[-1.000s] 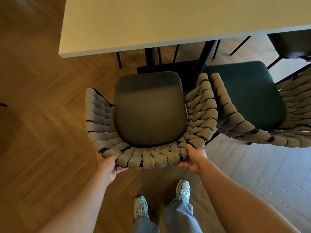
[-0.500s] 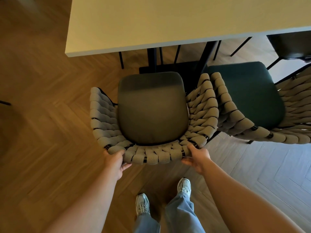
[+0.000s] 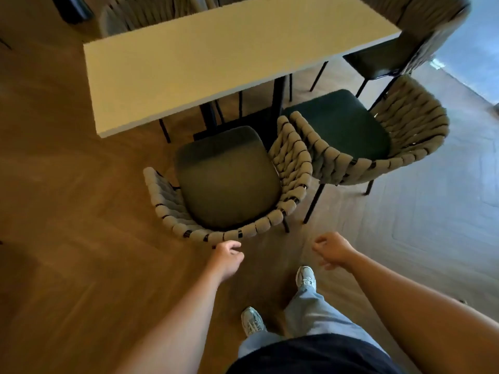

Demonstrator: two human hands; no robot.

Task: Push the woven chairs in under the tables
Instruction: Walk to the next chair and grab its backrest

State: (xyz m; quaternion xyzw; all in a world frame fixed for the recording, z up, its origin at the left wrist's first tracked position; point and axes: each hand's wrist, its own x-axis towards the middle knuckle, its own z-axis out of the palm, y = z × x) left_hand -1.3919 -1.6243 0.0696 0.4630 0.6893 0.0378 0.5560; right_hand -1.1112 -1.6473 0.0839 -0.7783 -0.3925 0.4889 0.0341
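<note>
A woven chair with a grey-green seat cushion stands in front of me, its front edge just at the near edge of the pale table. Beside it on the right stands a second woven chair with a dark green cushion, further out from the table. My left hand hovers just below the near chair's woven back rim, fingers loosely curled, holding nothing. My right hand is off the chair, to the right of its back, fingers loosely apart and empty.
More woven chairs stand at the table's far side and its right end. The table's black legs stand between the two near chairs. My feet stand on the herringbone wood floor behind the chair.
Both hands have let go of the near chair's back rim and drawn back. My view has pulled back and risen, showing the whole table and more chairs.
</note>
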